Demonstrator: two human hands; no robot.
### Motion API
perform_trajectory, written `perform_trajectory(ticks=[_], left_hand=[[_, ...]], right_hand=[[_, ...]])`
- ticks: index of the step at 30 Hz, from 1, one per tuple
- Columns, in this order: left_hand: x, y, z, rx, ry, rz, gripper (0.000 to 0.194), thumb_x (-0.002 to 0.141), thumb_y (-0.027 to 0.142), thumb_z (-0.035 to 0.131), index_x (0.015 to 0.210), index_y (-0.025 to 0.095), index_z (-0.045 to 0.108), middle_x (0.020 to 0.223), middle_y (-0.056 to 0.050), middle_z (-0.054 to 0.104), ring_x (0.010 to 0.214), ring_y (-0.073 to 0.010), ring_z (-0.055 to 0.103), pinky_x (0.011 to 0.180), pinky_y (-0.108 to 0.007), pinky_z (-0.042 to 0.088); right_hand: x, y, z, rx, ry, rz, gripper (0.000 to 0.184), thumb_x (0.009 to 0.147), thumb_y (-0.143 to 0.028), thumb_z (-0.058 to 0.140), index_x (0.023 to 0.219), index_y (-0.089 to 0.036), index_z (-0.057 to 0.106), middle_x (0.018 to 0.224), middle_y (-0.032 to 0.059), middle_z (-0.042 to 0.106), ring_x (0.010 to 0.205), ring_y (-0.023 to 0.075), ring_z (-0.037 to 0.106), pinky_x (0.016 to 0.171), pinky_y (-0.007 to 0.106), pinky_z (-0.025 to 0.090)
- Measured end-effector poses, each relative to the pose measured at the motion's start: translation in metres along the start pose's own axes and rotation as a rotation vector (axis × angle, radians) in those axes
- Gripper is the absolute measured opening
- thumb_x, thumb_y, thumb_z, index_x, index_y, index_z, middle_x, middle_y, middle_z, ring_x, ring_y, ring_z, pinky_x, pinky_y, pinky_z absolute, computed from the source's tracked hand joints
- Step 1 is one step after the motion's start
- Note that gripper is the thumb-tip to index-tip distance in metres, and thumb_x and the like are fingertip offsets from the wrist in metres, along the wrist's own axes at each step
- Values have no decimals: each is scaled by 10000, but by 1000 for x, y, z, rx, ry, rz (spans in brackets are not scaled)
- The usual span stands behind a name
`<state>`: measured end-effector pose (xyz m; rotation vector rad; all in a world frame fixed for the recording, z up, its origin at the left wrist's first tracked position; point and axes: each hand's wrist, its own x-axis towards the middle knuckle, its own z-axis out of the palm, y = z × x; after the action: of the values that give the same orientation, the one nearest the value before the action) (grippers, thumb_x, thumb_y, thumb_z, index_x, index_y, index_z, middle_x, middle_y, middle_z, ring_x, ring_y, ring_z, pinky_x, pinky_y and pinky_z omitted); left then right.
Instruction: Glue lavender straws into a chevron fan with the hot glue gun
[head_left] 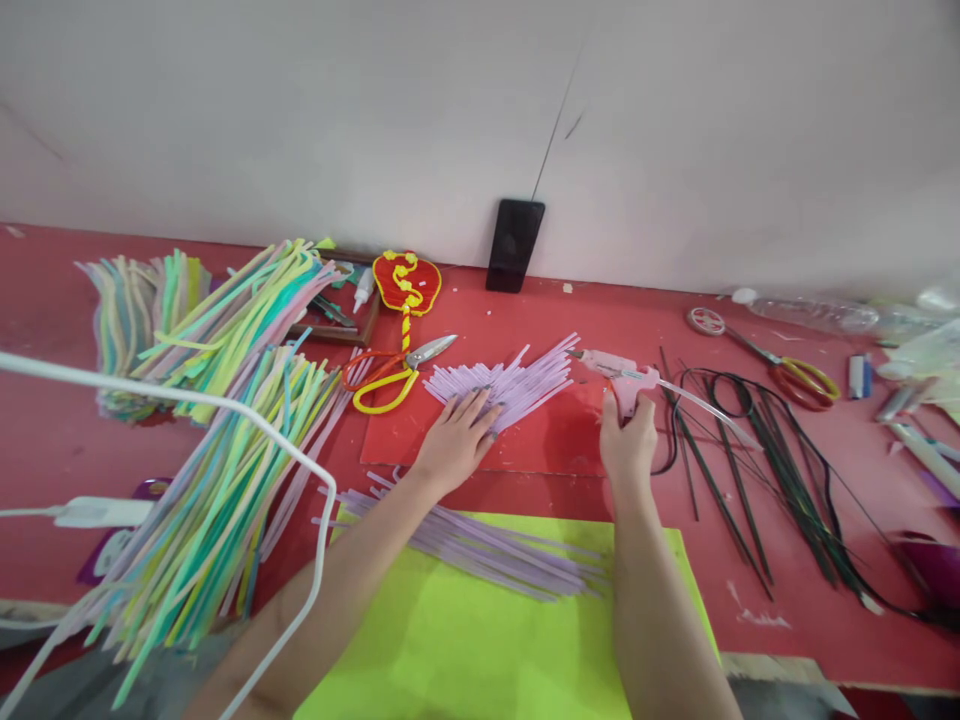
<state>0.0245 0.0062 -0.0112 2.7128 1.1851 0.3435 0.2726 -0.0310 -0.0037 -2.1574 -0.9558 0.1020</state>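
My left hand (pixel 459 435) lies with its fingers stretched out on a fan-shaped cluster of lilac pipe cleaners (pixel 532 385), pressing on its lower left part. Beneath the cluster is a red board (pixel 555 450). In my right hand (pixel 628 445) is a pink hot glue gun (pixel 619 368), its nozzle pointing left at the cluster's right end. A clear glue stick (pixel 709 410) juts from the gun's back. More lilac pipe cleaners (pixel 502 560) lie loose across a bright yellow-green sheet (pixel 480 650) under my forearms.
Left lie bundles of multicoloured pipe cleaners (pixel 202 540); a white cable (pixel 225 398) crosses before them. Red-and-yellow scissors (pixel 390 385) lie left of the cluster. A phone (pixel 515 245) leans on the wall. Dark green stems (pixel 787 480) and another pair of scissors (pixel 802 383) lie right.
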Motion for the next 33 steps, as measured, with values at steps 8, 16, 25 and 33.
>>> perform_trajectory(ticks=[8,16,25,33], left_hand=[[0,1,-3,-3,-24,-5,431,957,287,376,1379,214,421,1507,-80,341,1386,-224,312,1141,-421,269],[-3,-2,-3,-9,-21,30,432,959,284,364,1384,224,410,1518,-75,319,1403,-206,281,1140,-432,271],[-1,1,-5,3,-42,-5,434,956,267,379,1386,217,411,1515,-76,326,1393,-218,303,1144,-426,262],[-2,0,-4,-14,-19,1,457,949,304,407,1399,224,389,1516,-80,322,1391,-229,306,1141,-431,263]], right_hand=[[5,8,-1,39,-20,88,451,847,-497,378,1118,-156,496,942,130,632,832,258,594,704,336,413],[-1,8,-1,-19,-54,83,451,844,-524,362,1072,-164,510,896,126,626,789,264,584,651,330,386],[-2,7,3,-115,-78,94,484,851,-499,326,1124,-143,509,957,154,645,860,293,596,678,338,387],[-5,3,1,-67,-15,0,470,861,-460,348,1125,-113,523,991,186,632,889,300,592,728,373,406]])
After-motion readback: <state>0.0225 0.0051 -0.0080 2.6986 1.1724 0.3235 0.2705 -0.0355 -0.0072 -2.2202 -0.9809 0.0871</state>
